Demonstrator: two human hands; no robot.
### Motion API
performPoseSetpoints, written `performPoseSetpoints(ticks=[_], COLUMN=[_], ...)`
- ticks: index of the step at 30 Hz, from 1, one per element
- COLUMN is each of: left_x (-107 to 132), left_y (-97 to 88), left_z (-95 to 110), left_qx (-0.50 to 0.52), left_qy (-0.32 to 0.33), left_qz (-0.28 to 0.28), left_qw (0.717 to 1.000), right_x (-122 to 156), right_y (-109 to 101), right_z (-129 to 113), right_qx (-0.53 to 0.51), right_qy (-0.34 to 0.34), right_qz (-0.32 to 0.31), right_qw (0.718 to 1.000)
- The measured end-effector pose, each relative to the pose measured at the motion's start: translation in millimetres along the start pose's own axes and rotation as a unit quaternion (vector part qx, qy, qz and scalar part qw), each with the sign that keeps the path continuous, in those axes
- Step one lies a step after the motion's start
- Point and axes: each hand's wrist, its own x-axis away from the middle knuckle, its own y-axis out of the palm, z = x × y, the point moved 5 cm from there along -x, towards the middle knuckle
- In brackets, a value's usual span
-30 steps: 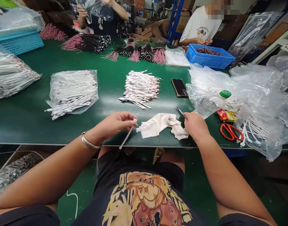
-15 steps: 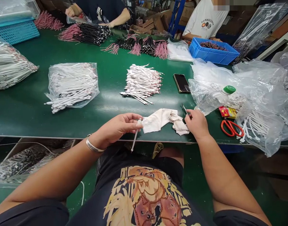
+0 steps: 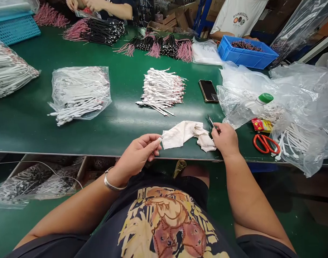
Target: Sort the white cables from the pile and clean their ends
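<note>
The **left hand** [image 3: 135, 154] has its thumb and fingers pinched closed at the near edge of a crumpled off-white **cloth** [image 3: 185, 134]; a tiny white end shows at the fingertips, but I cannot tell what it is. The **right hand** [image 3: 225, 139] grips dark **tweezers** [image 3: 211, 122], their tips pointing at 11 o'clock, just beside the cloth.

At 12 o'clock lies a **loose heap of white cables** [image 3: 161, 91], unbagged. At 10 o'clock, a **clear bag of white cables** [image 3: 79, 95] sits open, and a fuller **bag** [image 3: 8, 70] lies beyond it. Further out, **pink-and-black wire bundles** [image 3: 94, 32] lie across the **green bench** [image 3: 46, 132].

At 2 o'clock are a **phone** [image 3: 208, 91], a **water bottle** [image 3: 250, 109] and a **blue crate** [image 3: 247, 53]. **Orange scissors** [image 3: 266, 143] rest at 3 o'clock, against **crumpled plastic bags** [image 3: 295, 93]. A **co-worker** [image 3: 239, 18] sits opposite.
</note>
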Motion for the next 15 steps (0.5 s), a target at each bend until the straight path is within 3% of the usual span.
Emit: performPoseSetpoints(ticks=[6,11,15], left_x=[1.6,4.0,7.8], left_y=[0.9,2.5,9.1], left_z=[-1.3,-2.3,-3.6], left_qx=[0.099,0.044,0.010], left_qy=[-0.050,-0.033,-0.055], left_qz=[-0.006,-0.032,-0.093], left_qw=[0.994,0.998,0.994], right_x=[0.5,0.5,0.5], right_y=[-0.5,-2.0,-2.4], right_z=[0.3,-1.1,-1.5], right_qx=[-0.009,-0.009,-0.005], right_qy=[0.002,-0.001,0.000], right_qz=[0.004,0.003,0.003], right_qw=[1.000,1.000,1.000])
